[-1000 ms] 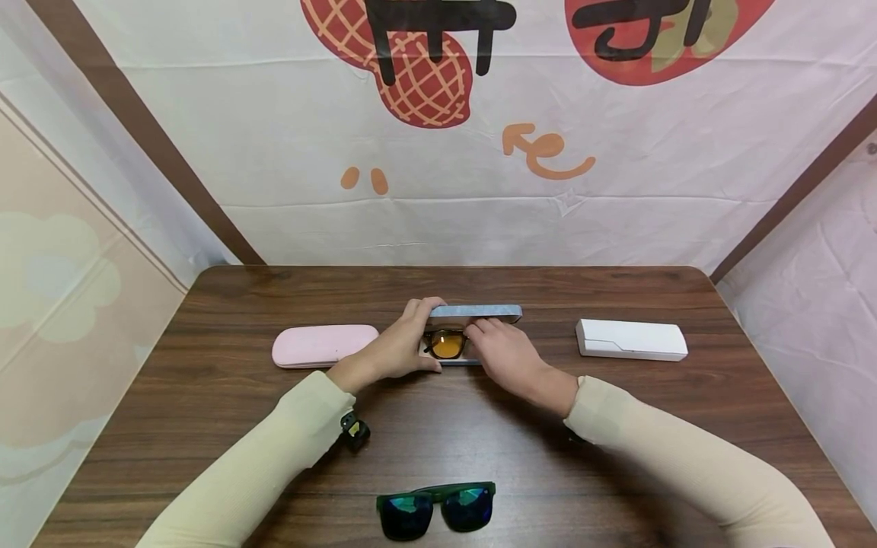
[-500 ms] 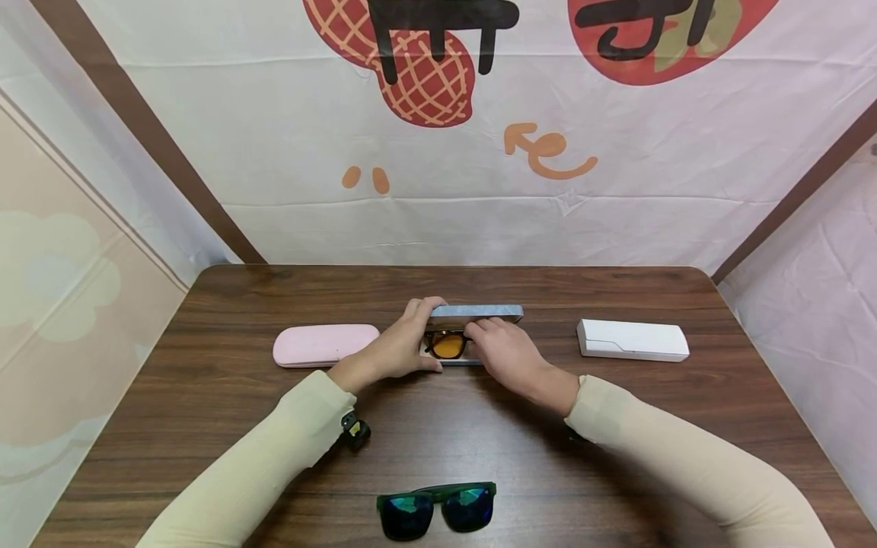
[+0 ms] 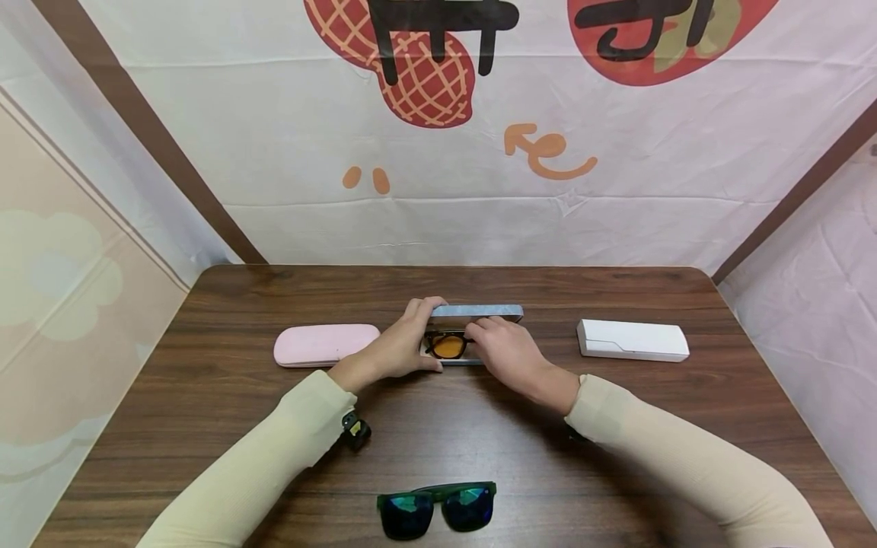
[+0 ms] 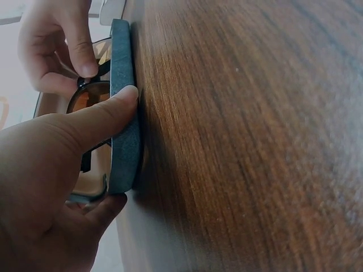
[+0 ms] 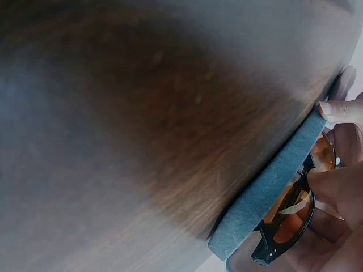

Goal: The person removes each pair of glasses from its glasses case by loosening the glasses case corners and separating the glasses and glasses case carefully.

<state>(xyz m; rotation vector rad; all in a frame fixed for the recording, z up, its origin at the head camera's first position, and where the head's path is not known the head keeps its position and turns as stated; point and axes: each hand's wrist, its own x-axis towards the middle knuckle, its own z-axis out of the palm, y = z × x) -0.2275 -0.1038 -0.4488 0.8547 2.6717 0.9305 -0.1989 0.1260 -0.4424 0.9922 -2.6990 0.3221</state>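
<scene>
A blue-grey glasses case stands with its lid up near the middle of the table. My left hand grips its left end, thumb on the front wall in the left wrist view. Inside are black-framed glasses with orange lenses. My right hand reaches into the case and pinches the glasses at the bridge, between thumb and fingers. The right wrist view shows one lens behind the case's front wall. Part of the frame is hidden by the right hand in the head view.
To the left lies a pink glasses case, partly behind the left wrist. A white case is at the right. Dark sunglasses with a green frame lie near the front of the wooden table. A printed cloth hangs behind.
The orange-lens glasses have tilted slightly inside the case. Both hands keep nearly the same place, and the other objects stay put.
</scene>
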